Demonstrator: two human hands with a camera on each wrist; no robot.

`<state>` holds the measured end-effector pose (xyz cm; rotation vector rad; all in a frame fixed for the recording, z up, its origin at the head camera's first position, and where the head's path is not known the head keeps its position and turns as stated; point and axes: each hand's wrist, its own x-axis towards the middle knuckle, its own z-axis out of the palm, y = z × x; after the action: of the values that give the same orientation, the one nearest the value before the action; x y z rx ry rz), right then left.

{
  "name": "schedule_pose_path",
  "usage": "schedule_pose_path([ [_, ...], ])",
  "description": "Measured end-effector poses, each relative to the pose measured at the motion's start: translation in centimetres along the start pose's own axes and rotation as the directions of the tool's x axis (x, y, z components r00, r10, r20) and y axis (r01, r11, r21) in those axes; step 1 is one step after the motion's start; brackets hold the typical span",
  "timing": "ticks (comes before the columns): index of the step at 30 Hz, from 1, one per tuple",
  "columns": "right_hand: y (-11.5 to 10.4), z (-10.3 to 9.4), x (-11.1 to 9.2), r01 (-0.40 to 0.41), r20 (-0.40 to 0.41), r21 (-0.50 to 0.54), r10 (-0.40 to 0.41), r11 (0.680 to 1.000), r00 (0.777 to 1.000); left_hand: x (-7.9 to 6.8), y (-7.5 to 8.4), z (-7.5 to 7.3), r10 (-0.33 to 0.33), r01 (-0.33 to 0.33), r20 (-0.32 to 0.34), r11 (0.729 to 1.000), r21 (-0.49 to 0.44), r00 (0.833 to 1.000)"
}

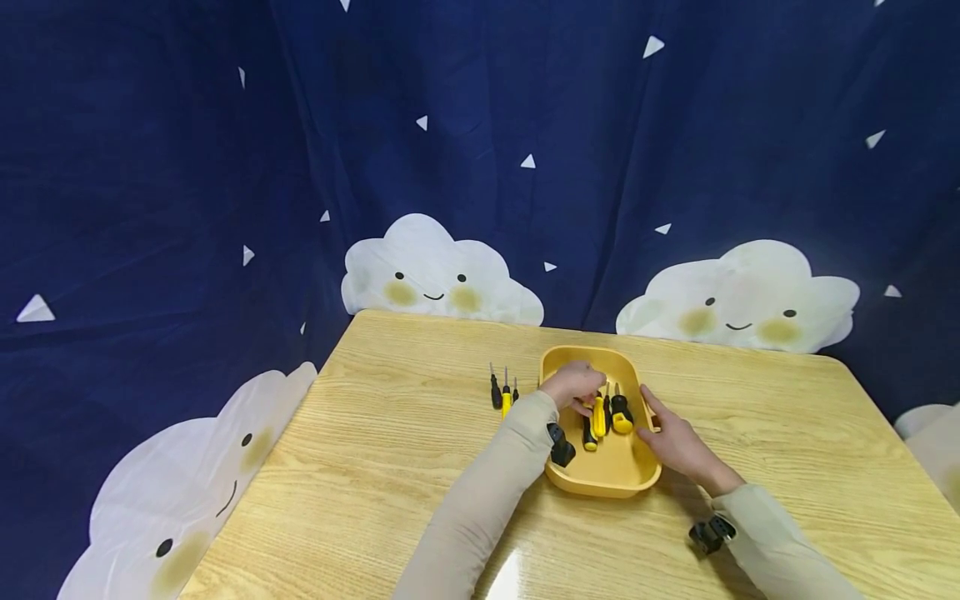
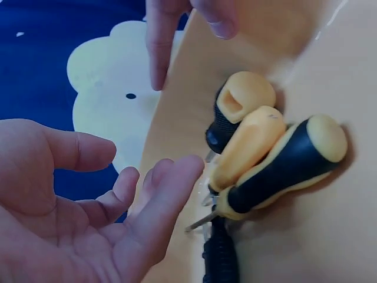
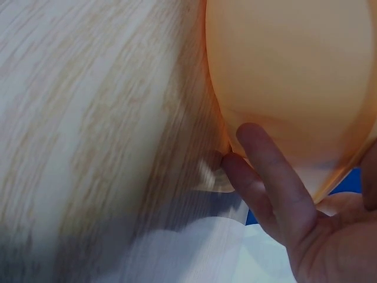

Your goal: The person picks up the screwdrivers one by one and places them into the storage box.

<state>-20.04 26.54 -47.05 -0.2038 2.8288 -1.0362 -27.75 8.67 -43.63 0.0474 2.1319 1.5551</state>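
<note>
Inside a yellow plastic bin [image 1: 600,477] lie several screwdrivers: a stubby black-and-yellow one [image 1: 622,415], a yellow-handled one [image 1: 598,419], a longer black-and-yellow one [image 2: 288,165] and a black-handled one [image 2: 221,253]. My left hand [image 1: 576,385] reaches over the bin's left rim. Its fingers are loosely bent beside the screwdriver shafts, and nothing shows between thumb and fingertips in the left wrist view. At the bin's right side, my right hand [image 1: 677,442] grips the wall, thumb over the rim and fingers [image 3: 277,183] against the outer face.
Left of the bin on the wooden table [image 1: 405,417] lie a black screwdriver [image 1: 496,392], a yellow one [image 1: 507,402] and another black one [image 1: 515,390], partly behind the left sleeve. A dark blue curtain [image 1: 480,183] with clouds hangs behind the table.
</note>
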Motion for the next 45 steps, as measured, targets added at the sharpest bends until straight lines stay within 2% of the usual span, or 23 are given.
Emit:
schedule_pose_path([
  [4,0.2,0.1,0.1,0.005,-0.001,-0.001,-0.005,1.000,1.000,-0.1,0.2,-0.3,0.042,-0.043,0.014,0.999,0.007,0.999],
  [9,0.4,0.3,0.1,0.013,-0.005,0.003,-0.013,1.000,1.000,-0.3,0.5,-1.0,0.054,-0.054,0.015,0.997,0.046,0.998],
  [15,0.3,0.3,0.1,0.021,-0.012,0.003,-0.021,1.000,1.000,-0.9,0.6,-2.5,0.076,-0.076,0.007,0.995,0.060,0.997],
  [20,0.2,0.3,0.0,0.021,-0.013,0.005,-0.021,1.000,1.000,-1.1,0.4,-3.7,0.118,-0.118,0.003,0.988,0.097,0.993],
  [26,0.2,0.2,-0.1,0.022,-0.016,-0.001,-0.022,1.000,1.000,-1.4,0.2,-5.2,0.190,-0.185,-0.003,0.959,0.213,0.982],
  [31,0.2,0.3,-0.1,0.021,-0.012,-0.005,-0.021,1.000,1.000,-1.8,0.1,-6.6,0.220,-0.204,-0.014,0.925,0.321,0.975],
  [35,0.2,0.2,0.0,0.015,-0.010,-0.005,-0.016,1.000,1.000,-1.9,-0.3,-7.8,0.251,-0.223,-0.027,0.901,0.373,0.968],
  [45,0.4,0.2,0.2,0.022,-0.009,-0.007,-0.022,1.000,1.000,-2.4,-1.5,-11.1,0.215,-0.156,-0.100,0.896,0.416,0.972],
])
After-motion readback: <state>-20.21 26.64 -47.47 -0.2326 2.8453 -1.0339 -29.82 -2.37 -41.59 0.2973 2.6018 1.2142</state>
